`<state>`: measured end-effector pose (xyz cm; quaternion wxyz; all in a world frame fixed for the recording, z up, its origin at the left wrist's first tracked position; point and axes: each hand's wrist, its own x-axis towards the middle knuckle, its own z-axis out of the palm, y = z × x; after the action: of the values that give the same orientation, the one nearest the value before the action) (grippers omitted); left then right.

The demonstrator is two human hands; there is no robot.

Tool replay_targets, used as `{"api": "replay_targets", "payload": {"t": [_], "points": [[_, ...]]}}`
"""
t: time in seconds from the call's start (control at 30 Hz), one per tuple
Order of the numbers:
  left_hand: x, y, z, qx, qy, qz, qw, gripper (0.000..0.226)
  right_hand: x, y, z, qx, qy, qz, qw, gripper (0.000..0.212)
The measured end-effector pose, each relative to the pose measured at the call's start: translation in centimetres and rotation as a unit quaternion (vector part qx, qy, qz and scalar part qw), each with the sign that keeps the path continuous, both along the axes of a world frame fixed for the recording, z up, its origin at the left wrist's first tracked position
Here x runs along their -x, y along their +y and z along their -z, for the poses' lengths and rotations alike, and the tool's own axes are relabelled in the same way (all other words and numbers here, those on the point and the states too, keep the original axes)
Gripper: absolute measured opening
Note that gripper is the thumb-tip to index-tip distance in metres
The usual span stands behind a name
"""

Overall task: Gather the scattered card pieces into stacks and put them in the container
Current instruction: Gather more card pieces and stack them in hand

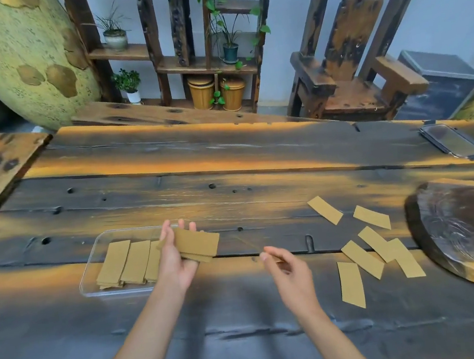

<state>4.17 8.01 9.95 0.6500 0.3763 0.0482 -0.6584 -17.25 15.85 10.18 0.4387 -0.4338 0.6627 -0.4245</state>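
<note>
A clear plastic container (92, 272) sits on the dark wooden table left of centre, with stacks of tan card pieces (124, 261) standing side by side inside it. My left hand (177, 260) hovers over the container's right end, gripping a small stack of cards (200, 242) that juts out to the right. My right hand (289, 273) floats over the table in the middle, fingers loosely curled and pinched together, holding nothing that I can make out. Several loose card pieces (363, 258) lie scattered on the table at the right.
The container's clear lid (451, 141) lies at the far right of the table. A dark round wooden slab (468, 226) sits at the right edge beside the loose cards. A wooden chair (357, 77) and a plant shelf (174, 56) stand behind the table.
</note>
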Motion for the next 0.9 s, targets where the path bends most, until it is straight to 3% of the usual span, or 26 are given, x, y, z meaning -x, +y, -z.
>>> {"api": "replay_targets", "payload": {"t": [0.13, 0.4, 0.53, 0.6, 0.67, 0.73, 0.8, 0.9], "points": [[-0.6, 0.7, 0.1, 0.002, 0.01, 0.018, 1.0, 0.029, 0.2, -0.9, -0.7, -0.017, -0.013, 0.029, 0.999, 0.021], [3.5, 1.2, -0.7, 0.019, -0.09, 0.119, 0.989, 0.048, -3.3, -2.4, -2.0, -0.096, -0.212, -0.041, 0.972, 0.016], [5.6, 0.9, -1.3, 0.073, -0.08, 0.153, 0.982, 0.047, -4.6, -2.8, -1.7, -0.09, -0.122, -0.038, 0.988, 0.015], [6.2, 0.7, -1.0, 0.084, -0.072, 0.135, 0.985, 0.043, -4.3, -3.1, -1.5, -0.064, 0.002, -0.042, 0.997, 0.021], [6.3, 0.6, -0.8, 0.077, -0.05, 0.113, 0.989, 0.055, -3.5, -3.1, -0.9, -0.038, 0.116, -0.047, 0.991, 0.033], [6.2, 0.4, -0.7, 0.063, 0.011, 0.084, 0.994, 0.056, -2.6, -3.1, -0.3, -0.011, 0.112, -0.015, 0.994, 0.03], [6.6, 0.3, -0.6, 0.055, 0.072, 0.063, 0.994, 0.038, -2.4, -3.4, 0.1, 0.003, 0.046, 0.038, 0.998, 0.019], [9.2, 0.8, -0.8, 0.062, 0.094, 0.079, 0.99, 0.019, -3.3, -4.0, -0.2, 0.005, -0.056, 0.114, 0.992, 0.032]]}}
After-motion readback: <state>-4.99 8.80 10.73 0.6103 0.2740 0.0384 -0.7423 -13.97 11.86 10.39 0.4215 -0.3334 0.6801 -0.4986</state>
